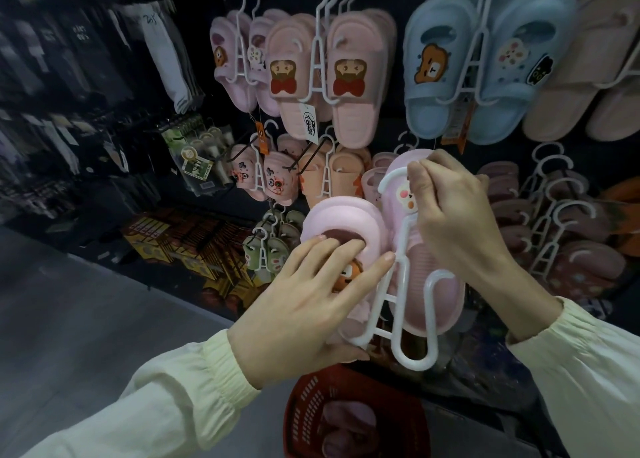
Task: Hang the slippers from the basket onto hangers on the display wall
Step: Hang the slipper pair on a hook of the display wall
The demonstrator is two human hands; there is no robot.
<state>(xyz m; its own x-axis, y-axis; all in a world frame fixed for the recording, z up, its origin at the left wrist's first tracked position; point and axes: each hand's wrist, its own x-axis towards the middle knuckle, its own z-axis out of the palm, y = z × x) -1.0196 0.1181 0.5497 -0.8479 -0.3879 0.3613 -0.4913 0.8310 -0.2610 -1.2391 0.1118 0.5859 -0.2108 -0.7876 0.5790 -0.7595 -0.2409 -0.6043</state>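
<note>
Two light pink slippers sit on a white plastic hanger (pixel 403 284) in front of me. My left hand (pixel 304 301) grips the left slipper (pixel 341 215), fingers over its strap and thumb underneath. The right slipper (pixel 429 305) lies along the hanger's right arm, and my right hand (pixel 453 211) pinches its upper part beside the hanger's hook. Below them stands a red basket (pixel 304 409) holding more pinkish slippers (pixel 349 423). The dark display wall (pixel 391 121) rises behind.
Pairs of pink (pixel 332 76), blue (pixel 485 66) and peach slippers hang on white hangers across the wall. Several bare white hangers (pixel 550 215) hang at the right. Socks and packaged goods (pixel 194 159) fill the left shelves. Grey floor (pixel 86 312) lies at the lower left.
</note>
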